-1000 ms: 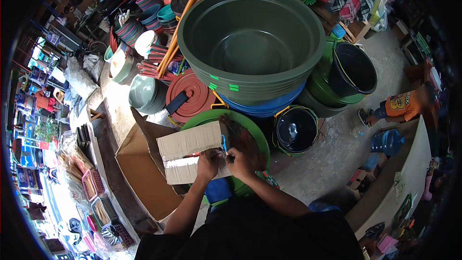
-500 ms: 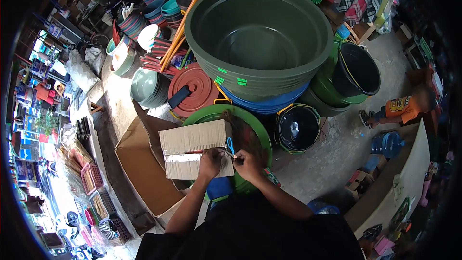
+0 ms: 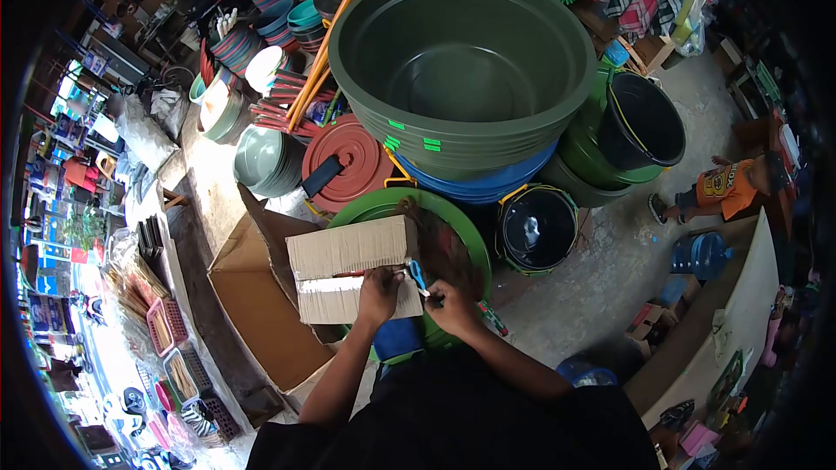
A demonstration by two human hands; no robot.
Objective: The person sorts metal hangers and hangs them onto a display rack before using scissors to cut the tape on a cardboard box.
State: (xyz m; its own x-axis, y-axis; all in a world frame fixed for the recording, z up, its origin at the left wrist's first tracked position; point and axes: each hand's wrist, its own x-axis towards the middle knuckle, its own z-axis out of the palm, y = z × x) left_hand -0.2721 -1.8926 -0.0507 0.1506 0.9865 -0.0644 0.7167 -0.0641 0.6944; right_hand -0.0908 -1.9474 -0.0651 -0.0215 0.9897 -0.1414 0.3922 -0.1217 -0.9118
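A closed cardboard box [image 3: 348, 248] rests over the green basin [image 3: 477, 244], with a taped seam across its top. My left hand [image 3: 378, 296] is closed at the box's right part, fingers pinched near the seam; what they hold is too small to make out. Just right of it, a light blue-handled tool [image 3: 416, 275], like scissors, lies at the box's right edge. My right hand [image 3: 449, 306] is closed at the lower end of that tool, by the box's lower right corner.
An open, empty carton [image 3: 261, 313] stands left of the box. Beyond are a red lid [image 3: 348, 161], stacked large green tubs [image 3: 461, 61] and a black bucket [image 3: 537, 228]. Another person in an orange shirt [image 3: 728, 189] is at the right, near a blue water jug [image 3: 701, 256].
My right hand has moved slightly down, and the blue-handled tool has shifted and tilted with it. The person in orange has changed posture. The view has shifted a little.
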